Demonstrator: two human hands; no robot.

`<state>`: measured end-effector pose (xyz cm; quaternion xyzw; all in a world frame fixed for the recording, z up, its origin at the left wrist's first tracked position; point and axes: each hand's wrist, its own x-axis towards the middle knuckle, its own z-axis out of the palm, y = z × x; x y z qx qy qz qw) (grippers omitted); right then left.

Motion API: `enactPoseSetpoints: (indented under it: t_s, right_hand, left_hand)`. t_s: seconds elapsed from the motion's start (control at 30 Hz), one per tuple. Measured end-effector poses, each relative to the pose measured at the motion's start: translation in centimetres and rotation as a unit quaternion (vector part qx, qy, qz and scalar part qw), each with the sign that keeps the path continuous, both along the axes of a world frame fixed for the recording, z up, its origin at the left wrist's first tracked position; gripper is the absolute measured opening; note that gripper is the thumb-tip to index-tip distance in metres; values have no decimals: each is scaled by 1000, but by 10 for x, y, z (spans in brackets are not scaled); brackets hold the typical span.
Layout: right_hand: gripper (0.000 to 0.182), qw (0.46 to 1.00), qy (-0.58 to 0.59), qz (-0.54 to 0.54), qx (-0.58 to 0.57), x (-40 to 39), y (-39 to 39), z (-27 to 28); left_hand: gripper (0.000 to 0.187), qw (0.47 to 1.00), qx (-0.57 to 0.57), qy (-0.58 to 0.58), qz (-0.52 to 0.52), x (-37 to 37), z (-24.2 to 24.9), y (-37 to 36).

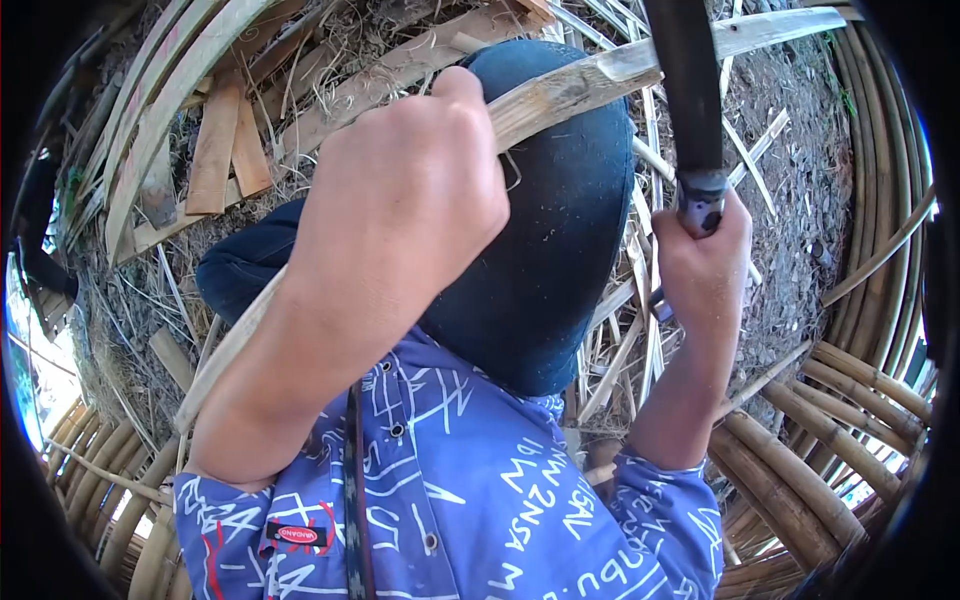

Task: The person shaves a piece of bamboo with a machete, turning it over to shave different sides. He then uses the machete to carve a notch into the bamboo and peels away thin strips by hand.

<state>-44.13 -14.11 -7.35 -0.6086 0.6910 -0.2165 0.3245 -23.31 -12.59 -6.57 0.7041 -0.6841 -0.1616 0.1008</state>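
Note:
My left hand (420, 165) is wrapped round a long pale bamboo strip (560, 98) that slants from under my left forearm up to the upper right. The strip passes above my knee in dark trousers (540, 230), and its stretch near the knife looks whittled. On the right, my right hand (705, 250) grips the handle of a large knife (690, 90), whose dark, wide blade points up and crosses the strip. Whether the blade touches the strip I cannot tell.
Bent bamboo slats (150, 130) and flat wood pieces (215, 145) lie at the upper left. Shavings and thin strips cover the ground round my legs. Bamboo poles (790, 490) stand or lie along the right side and lower right, with more poles (110, 480) at the lower left.

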Motion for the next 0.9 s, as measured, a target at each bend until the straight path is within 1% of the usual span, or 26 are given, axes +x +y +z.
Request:
enactPoseSetpoints:
  t_s: [0.03,0.07,0.13,0.2,0.23,0.27,0.33,0.37,0.4,0.43,0.47,0.53,0.6,0.63,0.73,0.77,0.8,0.87,0.9]
  right_hand:
    - [10,1000,-11,-17,20,8,2,4]
    - [7,999,-25,10,-41,12,11,-5]
    - [7,999,-16,39,3,4,8,-1]
    - [8,1000,2,19,-25,6,-2,1]
    - [9,1000,-15,5,-16,13,0,0]
    - [7,996,6,43,-73,15,6,-8]
    - [7,999,-6,34,-11,7,3,-6]
    - [13,1000,24,19,5,3,-2,-2]
    - [23,998,54,7,21,2,-8,2]
    - [8,1000,4,-7,4,9,-5,4]
    - [8,997,11,32,-63,10,2,-6]
    - [8,999,-7,42,-19,2,3,-11]
    - [8,1000,14,15,-16,-2,-8,-4]
    - [20,999,14,-27,40,1,-7,3]
    - [18,998,62,28,-6,8,8,-4]
    - [19,998,26,59,-20,0,0,-3]
    - [20,999,24,5,34,-3,-7,3]
    - [23,996,42,-38,68,6,-8,10]
    - [23,996,42,-34,66,7,-5,5]
  left_hand:
    - [17,1000,3,7,6,-1,1,-1]
    - [17,1000,4,7,7,1,-1,1]
    - [16,1000,-4,1,5,4,-3,3]
    - [16,1000,-5,2,5,2,0,-2]
    - [16,1000,3,8,3,0,0,0]
    - [16,1000,3,8,4,1,0,0]
    - [16,1000,2,-5,1,4,0,1]
    - [16,1000,3,-5,1,4,0,-1]
    - [17,1000,0,0,1,3,0,-3]
    - [18,1000,3,8,2,1,0,-2]
    - [18,1000,4,10,3,1,0,-1]
    - [17,1000,14,-9,12,3,2,-1]
    - [17,1000,3,-6,5,4,1,-3]
    - [18,1000,-11,3,0,3,1,-2]
    - [18,999,28,6,18,6,3,-2]
    - [18,999,31,4,16,5,3,-2]
    - [19,1000,20,3,10,4,2,-2]
    - [21,1000,11,4,12,5,-1,2]
    - [21,1000,-21,-3,13,7,-4,4]
